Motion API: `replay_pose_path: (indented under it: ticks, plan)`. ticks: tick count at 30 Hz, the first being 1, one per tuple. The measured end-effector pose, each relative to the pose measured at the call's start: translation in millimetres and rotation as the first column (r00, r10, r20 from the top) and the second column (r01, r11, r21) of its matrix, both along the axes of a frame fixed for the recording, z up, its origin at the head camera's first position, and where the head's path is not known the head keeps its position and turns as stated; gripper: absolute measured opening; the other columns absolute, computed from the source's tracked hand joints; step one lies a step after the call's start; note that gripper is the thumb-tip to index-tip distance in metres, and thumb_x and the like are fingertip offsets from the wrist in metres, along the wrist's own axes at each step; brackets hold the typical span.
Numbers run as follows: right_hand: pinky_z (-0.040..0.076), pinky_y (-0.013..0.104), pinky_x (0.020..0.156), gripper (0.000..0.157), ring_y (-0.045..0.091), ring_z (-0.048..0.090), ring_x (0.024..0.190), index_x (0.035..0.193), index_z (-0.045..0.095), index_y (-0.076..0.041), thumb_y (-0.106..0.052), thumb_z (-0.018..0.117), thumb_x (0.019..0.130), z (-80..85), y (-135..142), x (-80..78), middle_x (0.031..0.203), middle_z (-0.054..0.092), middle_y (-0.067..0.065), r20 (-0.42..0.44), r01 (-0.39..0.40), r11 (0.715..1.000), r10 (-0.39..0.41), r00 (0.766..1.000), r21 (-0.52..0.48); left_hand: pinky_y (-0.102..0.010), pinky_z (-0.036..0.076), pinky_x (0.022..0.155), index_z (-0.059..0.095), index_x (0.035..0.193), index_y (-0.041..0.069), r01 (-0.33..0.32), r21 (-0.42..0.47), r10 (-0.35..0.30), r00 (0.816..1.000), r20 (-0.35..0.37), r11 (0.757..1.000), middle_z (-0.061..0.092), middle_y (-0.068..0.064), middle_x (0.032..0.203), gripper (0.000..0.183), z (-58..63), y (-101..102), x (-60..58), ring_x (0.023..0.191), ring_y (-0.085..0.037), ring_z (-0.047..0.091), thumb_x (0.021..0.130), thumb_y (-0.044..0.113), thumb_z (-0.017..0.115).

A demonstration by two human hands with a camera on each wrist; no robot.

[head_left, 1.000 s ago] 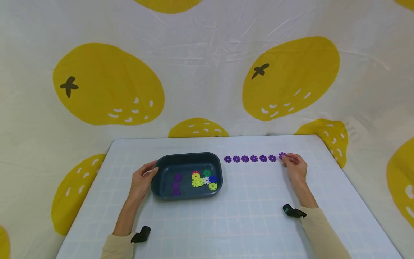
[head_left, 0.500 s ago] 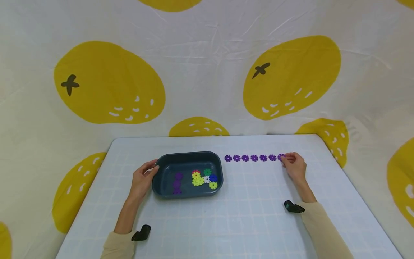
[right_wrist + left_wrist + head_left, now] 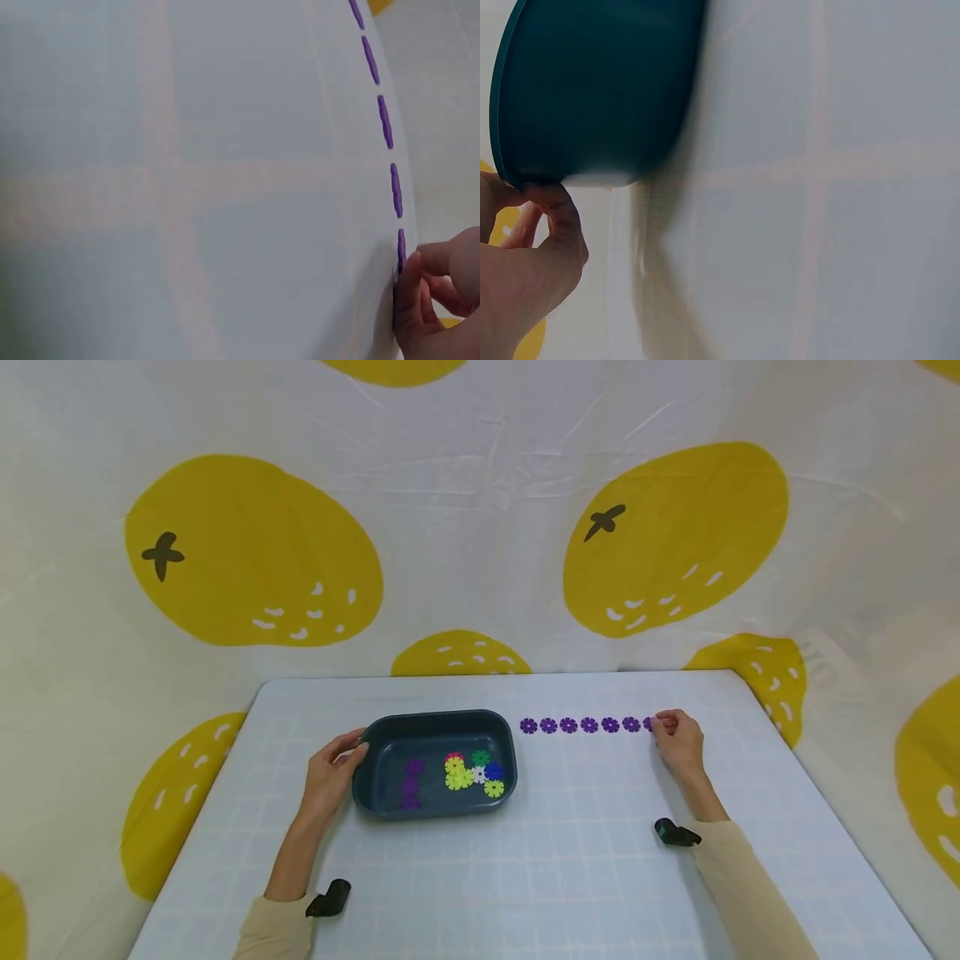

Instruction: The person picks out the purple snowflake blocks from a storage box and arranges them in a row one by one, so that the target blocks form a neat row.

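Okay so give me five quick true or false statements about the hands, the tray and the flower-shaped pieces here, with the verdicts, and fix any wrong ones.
1. The left hand holds the tray. True.
2. The right hand is inside the tray. False: its fingers are at the purple piece at the right end of the row.
3. The tray contains a white piece and a blue piece. True.
4. The row lies to the left of the tray. False: it runs to the right of it.
5. All the purple pieces are out of the tray. False: several dark purple pieces lie in it.
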State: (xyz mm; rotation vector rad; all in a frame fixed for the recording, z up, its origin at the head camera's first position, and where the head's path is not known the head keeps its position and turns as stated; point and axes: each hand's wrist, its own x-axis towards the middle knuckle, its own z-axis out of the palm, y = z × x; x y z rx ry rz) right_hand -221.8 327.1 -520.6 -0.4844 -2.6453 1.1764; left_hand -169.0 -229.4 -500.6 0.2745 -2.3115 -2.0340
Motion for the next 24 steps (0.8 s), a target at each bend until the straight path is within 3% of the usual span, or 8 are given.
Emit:
replay_pose_path:
  ticks: [7,15,24]
  plan:
    - [0.044,0.012,0.068,0.036,0.03,0.056,0.103,0.134,0.055,0.002,-0.023,0.05,0.109,1.0,-1,6.3,0.119,0.058,0.019,0.062,0.024,0.996,-0.018,0.998,-0.092,-0.014,0.046,0.073,0.06,0.143,0.003,-0.001,-0.01,0.001,1.0,0.008,1.0,0.054,-0.012,0.128,0.044,2.6,1,-0.3,0.094,-0.007,0.062,0.102,0.019,0.067]
    - [0.047,0.012,0.069,0.033,0.025,0.058,0.099,0.131,0.058,0.001,-0.023,0.054,0.108,6.8,-13,13.5,0.12,0.059,0.017,0.014,-0.017,0.993,0.019,1.0,-0.119,-0.016,0.046,0.07,0.06,0.143,0.003,-0.007,-0.003,0.007,1.0,0.022,1.0,0.055,-0.008,0.124,0.044,0.2,-1,-2.0,0.093,-0.01,0.063,0.102,0.017,0.067]
    - [0.046,0.01,0.072,0.03,0.019,0.058,0.097,0.126,0.062,0.003,-0.02,0.057,0.106,22.3,-36,21.8,0.118,0.065,0.02,-0.086,-0.125,0.986,0.115,0.99,-0.11,-0.015,0.047,0.073,0.061,0.141,0.003,-0.019,-0.005,0.019,1.0,0.0,1.0,0.056,-0.006,0.12,0.044,2.5,0,0.7,0.092,-0.009,0.064,0.101,0.019,0.069]
